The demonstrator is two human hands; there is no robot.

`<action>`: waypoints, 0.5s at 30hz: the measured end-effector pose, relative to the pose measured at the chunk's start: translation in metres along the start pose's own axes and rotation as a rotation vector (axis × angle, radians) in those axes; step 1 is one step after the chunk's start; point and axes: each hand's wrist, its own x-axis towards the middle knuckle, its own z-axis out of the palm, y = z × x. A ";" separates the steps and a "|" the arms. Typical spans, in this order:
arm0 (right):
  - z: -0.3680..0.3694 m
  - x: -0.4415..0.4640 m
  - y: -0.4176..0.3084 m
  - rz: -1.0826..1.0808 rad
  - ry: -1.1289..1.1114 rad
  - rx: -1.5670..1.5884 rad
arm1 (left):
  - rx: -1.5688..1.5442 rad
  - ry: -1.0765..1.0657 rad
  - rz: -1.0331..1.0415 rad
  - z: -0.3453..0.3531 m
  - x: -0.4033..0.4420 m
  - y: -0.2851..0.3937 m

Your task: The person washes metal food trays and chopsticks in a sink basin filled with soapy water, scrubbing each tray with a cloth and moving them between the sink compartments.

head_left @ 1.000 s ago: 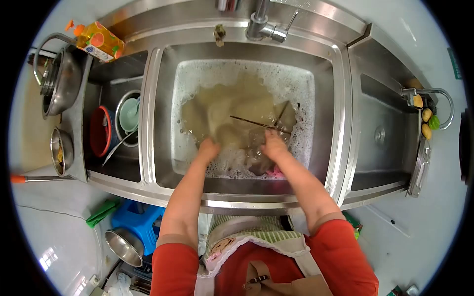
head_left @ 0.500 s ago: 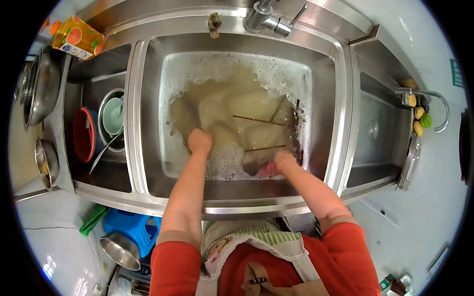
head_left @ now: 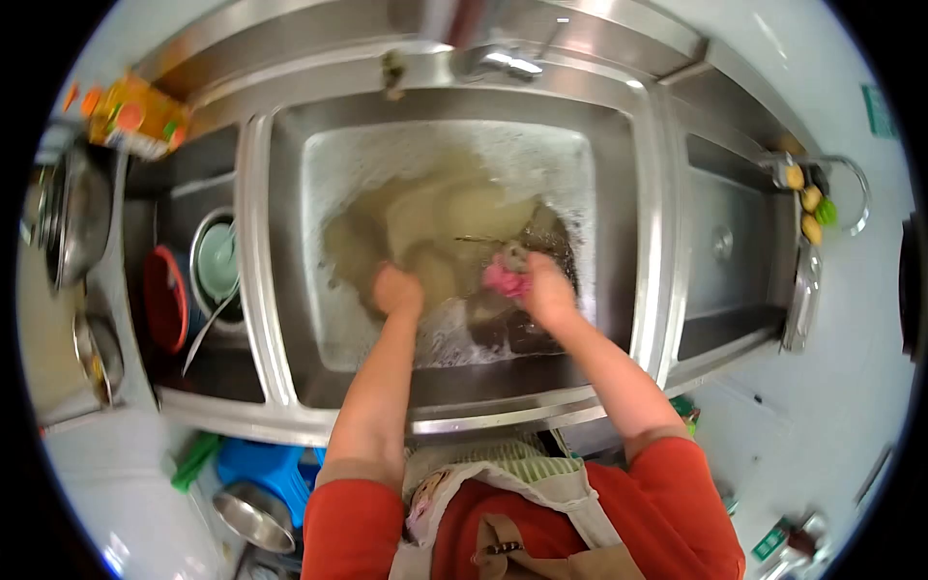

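Note:
Murky, sudsy water fills the large middle sink (head_left: 615,242). At the left of the water is my left hand (head_left: 397,290), its fingers partly under the surface, so what they hold is hidden. My right hand (head_left: 547,290) is closed on a pink cloth (head_left: 507,275) just above or at the water, right of centre. A small greyish piece shows by its fingertips, too blurred to name. Thin brown sticks (head_left: 478,239) lie in the water beyond the cloth. Dark shapes show under the surface around my right hand.
The left basin (head_left: 193,376) holds a red bowl (head_left: 166,300), a pale green bowl (head_left: 217,261) and a ladle. An orange bottle (head_left: 140,116) stands behind it. A blurred faucet (head_left: 498,63) is at the back. At right are another basin (head_left: 739,285) and several potatoes (head_left: 811,228).
My right hand has lifted from the front right part of the water and moved up and left, now with the pink cloth in it. The view has shifted and blurred.

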 end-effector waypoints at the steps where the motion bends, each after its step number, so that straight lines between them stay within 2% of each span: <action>1: 0.023 0.005 0.005 -0.009 -0.029 -0.123 | 0.019 -0.055 0.022 0.004 0.007 -0.006; 2: 0.062 0.012 0.021 -0.164 0.140 -0.236 | 0.038 -0.094 0.045 0.003 0.011 -0.006; 3: 0.046 0.009 -0.003 0.037 -0.064 -0.208 | -0.033 -0.086 0.071 0.005 0.012 -0.014; 5: 0.046 0.014 -0.014 0.125 -0.086 -0.156 | -0.025 -0.113 0.002 0.003 0.016 -0.009; 7: 0.049 0.018 -0.018 0.146 -0.294 -0.035 | -0.114 -0.078 -0.009 0.033 0.036 -0.031; 9: 0.031 0.013 -0.023 0.098 -0.297 0.024 | -0.211 -0.028 -0.049 0.033 0.043 -0.033; 11: 0.025 0.010 -0.017 0.026 -0.320 0.085 | -0.390 -0.112 -0.126 0.010 0.028 -0.021; 13: 0.036 0.013 -0.008 0.006 -0.252 0.052 | -0.608 -0.177 0.004 0.003 0.028 -0.031; 15: 0.038 0.010 -0.003 0.031 -0.153 0.292 | -0.672 -0.156 -0.023 -0.048 -0.006 -0.001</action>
